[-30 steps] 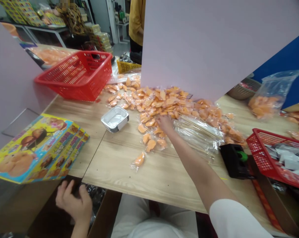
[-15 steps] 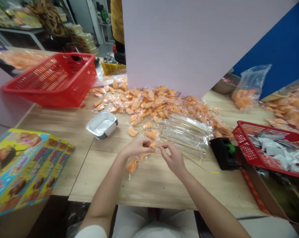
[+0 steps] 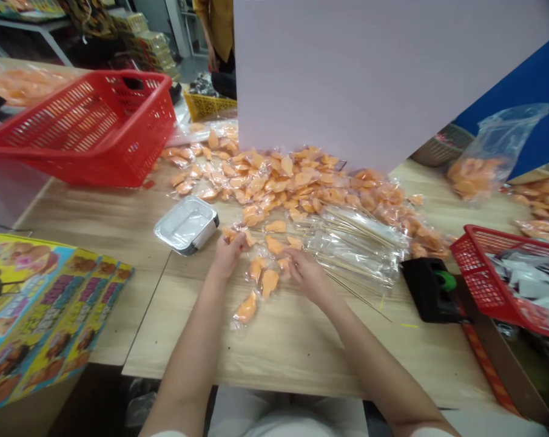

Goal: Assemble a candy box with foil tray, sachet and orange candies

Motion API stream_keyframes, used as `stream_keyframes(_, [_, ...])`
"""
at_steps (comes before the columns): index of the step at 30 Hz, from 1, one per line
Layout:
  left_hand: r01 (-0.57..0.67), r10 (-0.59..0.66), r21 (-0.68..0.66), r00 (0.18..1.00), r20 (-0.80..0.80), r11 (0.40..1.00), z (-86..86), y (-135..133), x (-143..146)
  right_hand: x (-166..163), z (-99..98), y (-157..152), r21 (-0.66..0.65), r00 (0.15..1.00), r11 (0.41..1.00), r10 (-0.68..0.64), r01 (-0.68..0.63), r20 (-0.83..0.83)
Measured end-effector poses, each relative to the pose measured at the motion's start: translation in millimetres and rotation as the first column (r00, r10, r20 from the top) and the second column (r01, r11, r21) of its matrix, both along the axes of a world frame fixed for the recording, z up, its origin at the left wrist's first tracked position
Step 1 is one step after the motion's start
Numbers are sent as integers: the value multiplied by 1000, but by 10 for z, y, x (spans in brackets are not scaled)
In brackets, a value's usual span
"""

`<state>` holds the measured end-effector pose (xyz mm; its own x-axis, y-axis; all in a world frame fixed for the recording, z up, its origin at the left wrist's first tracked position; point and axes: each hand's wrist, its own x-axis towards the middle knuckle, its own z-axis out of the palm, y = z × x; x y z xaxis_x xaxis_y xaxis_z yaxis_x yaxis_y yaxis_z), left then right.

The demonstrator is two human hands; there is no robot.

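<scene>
My left hand (image 3: 229, 255) is closed, thumb and fingertips pinching a small orange leaf-shaped piece in a clear wrapper (image 3: 231, 233). Opposite it, my right hand (image 3: 307, 276) has its fingertips together at the edge of another wrapped orange piece (image 3: 284, 264); its exact grip is slightly blurred. Between and below the hands lie several more wrapped orange pieces (image 3: 269, 283), one (image 3: 247, 308) closest to me. A large heap of the same pieces (image 3: 274, 176) spreads behind. Thin wooden skewers in clear plastic sleeves (image 3: 360, 243) lie right of my right hand.
A foil tray (image 3: 187, 223) stands left of my hands, with a red basket (image 3: 105, 161) behind it. Printed boxes (image 3: 42, 315) are at the left edge. To the right are a black tape dispenser (image 3: 431, 290) and a red basket of packets (image 3: 483, 279). A pale partition (image 3: 324, 73) rises behind.
My hands have moved apart, the left one leftward and forward. Two more wrapped pieces now lie between them on the table. The view has shifted slightly.
</scene>
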<state>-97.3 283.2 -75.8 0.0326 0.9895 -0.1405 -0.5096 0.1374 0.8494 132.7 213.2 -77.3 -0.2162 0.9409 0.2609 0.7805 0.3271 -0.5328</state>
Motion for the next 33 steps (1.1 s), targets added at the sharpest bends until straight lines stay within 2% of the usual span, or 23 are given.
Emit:
stream_keyframes(3, [-137, 137, 21, 990, -20, 990, -56, 59, 66, 11, 147, 191, 16, 999, 999, 42, -42, 23])
stream_keyframes(7, [-274, 276, 43, 961, -31, 961, -71, 112, 78, -19, 369, 812, 145, 972, 989, -31, -4, 234])
stream_keyframes(9, [-294, 297, 53, 953, -59, 954, -72, 109, 87, -156, 436, 1190, 145, 929, 989, -35, -20, 368])
stream_keyframes(13, [-257, 260, 41, 959, -117, 966, -94, 94, 128, -540, 447, 1796, 53, 780, 980, 119, -191, 614])
stream_keyframes(16, [-230, 236, 54, 962, -135, 972, -121, 106, 151, -712, 415, 2020, -25, 701, 976, 172, -215, 692])
stream_keyframes(19, [-243, 246, 40, 963, -112, 969, -132, 122, 158, -731, 399, 2080, -79, 676, 975, 200, -206, 710])
stream_keyframes(21, [-260, 261, 24, 961, -95, 965, -126, 128, 155, -694, 392, 2078, -52, 680, 975, 190, -218, 708])
stream_keyframes(23, [-285, 286, 27, 954, -86, 958, -114, 135, 143, -642, 387, 2074, -4, 712, 977, 157, -212, 685])
stream_keyframes(26, [-349, 351, 45, 935, -54, 936, -104, 153, 118, -552, 403, 2097, 71, 821, 978, 126, -198, 558])
stream_keyframes(30, [-382, 383, 43, 924, -20, 923, -119, 181, 97, -399, 534, 2147, 211, 973, 965, 115, -158, 199])
stream_keyframes(33, [-378, 378, 28, 926, -9, 925, -132, 190, 100, -261, 700, 2090, 335, 988, 942, 67, -16, -140])
